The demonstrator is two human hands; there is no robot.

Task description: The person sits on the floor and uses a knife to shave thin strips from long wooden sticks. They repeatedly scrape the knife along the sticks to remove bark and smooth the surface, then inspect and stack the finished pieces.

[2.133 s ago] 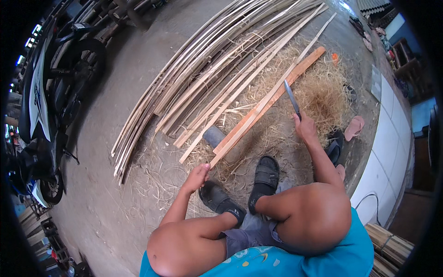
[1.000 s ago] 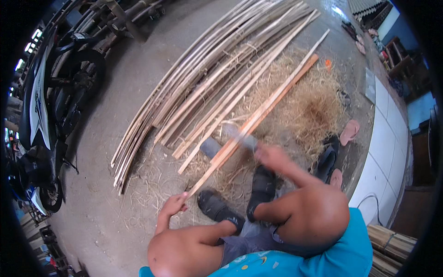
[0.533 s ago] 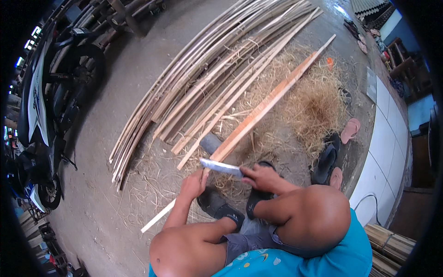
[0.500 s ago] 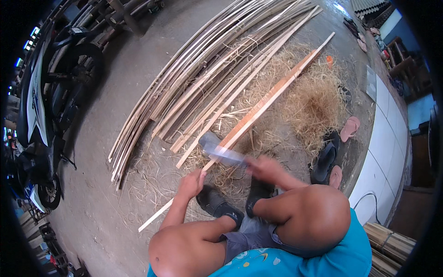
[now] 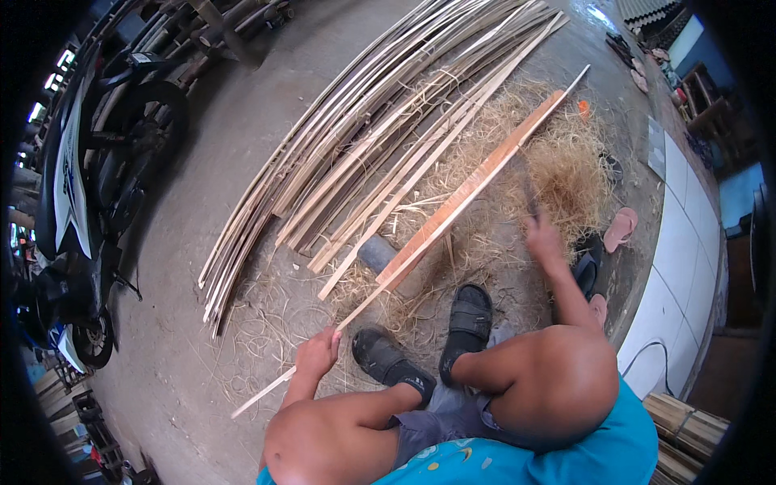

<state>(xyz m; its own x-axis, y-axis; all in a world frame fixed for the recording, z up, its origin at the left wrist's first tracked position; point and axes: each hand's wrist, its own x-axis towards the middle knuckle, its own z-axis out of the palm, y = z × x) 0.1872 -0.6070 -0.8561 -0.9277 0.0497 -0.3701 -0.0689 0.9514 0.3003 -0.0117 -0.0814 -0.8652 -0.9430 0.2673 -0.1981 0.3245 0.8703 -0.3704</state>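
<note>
The left hand (image 5: 317,356) is closed around a long, narrow, pale wooden strip (image 5: 364,305), gripping it toward its lower end; a short length projects past the hand to the lower left, above the grey concrete floor (image 5: 202,388). From the hand the strip runs up and to the right along the near edge of a flat, reddish-brown wooden board (image 5: 465,196), and its far tip extends beyond the board's upper end. The board's lower end is at a dark grey cylindrical block (image 5: 376,254).

The right hand (image 5: 544,238) is closed on the handle of a dark, slender-bladed knife (image 5: 530,196), held to the right of the board and apart from the strip. The blade is blurred, so its exact angle appears uncertain.

Beside the knife lies a heap of fine, straw-coloured shavings (image 5: 566,186). Left of the board, a long bundle of pale wooden strips (image 5: 364,137) lies on the floor. The person's feet, in dark grey strapped sandals (image 5: 469,311), stand below the board.
</note>
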